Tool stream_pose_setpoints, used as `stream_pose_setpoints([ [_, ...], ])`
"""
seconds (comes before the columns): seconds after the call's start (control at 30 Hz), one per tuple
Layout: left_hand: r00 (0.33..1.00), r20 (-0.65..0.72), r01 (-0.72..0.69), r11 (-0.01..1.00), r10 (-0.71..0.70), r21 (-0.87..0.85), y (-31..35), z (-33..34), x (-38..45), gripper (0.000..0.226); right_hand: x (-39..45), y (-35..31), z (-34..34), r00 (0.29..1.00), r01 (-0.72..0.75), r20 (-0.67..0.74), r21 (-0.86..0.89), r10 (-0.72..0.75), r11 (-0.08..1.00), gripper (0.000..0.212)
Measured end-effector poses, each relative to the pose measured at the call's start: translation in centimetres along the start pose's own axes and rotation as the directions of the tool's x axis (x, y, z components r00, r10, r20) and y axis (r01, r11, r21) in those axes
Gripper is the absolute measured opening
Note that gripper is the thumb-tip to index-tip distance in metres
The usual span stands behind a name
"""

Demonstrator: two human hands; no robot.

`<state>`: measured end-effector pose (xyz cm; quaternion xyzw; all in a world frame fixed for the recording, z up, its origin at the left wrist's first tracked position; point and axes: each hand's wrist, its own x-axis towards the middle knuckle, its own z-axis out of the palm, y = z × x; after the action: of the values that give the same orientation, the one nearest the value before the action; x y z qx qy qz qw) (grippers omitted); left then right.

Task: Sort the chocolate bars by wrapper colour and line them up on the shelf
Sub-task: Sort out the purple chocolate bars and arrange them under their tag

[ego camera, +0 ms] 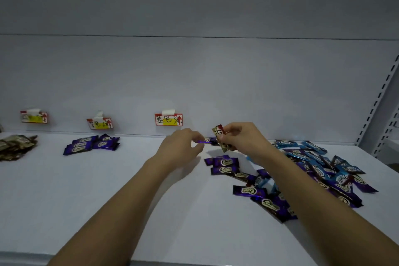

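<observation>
My right hand (241,138) holds a brown-and-gold chocolate bar (219,134) upright above the white shelf (108,190). My left hand (183,147) pinches the end of a purple bar (205,141) just left of it. An unsorted heap of purple and blue bars (313,170) spreads over the right of the shelf, partly under my right forearm. A small stack of purple bars (91,144) lies at the back left. Brown-gold bars (16,147) are piled at the far left edge.
Three paper labels are taped to the back wall: a far-left label (34,117), a middle label (99,123) above the purple stack, and a right label (168,119). A slotted shelf upright (375,110) rises at the right. The shelf's front edge (26,257) runs along the bottom.
</observation>
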<state>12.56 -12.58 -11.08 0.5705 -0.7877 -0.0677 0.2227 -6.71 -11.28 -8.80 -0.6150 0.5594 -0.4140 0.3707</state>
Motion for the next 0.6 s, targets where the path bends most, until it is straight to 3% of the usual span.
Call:
stream_pose_setpoints([
  [0.17, 0.997, -0.051, 0.064, 0.962, -0.052, 0.265, -5.3, -4.2, -4.6, 0.038, 1.2, -3.6, 6.1, 0.995, 0.017, 0.095, -0.017, -0.015, 1.0, 0.02],
  [0.6, 0.896, -0.116, 0.443, 0.844, -0.429, 0.302, -24.1, -12.6, -18.2, 0.05, 3.1, -13.3, 32.0, 0.914, 0.192, 0.37, -0.034, -0.166, 0.981, 0.018],
])
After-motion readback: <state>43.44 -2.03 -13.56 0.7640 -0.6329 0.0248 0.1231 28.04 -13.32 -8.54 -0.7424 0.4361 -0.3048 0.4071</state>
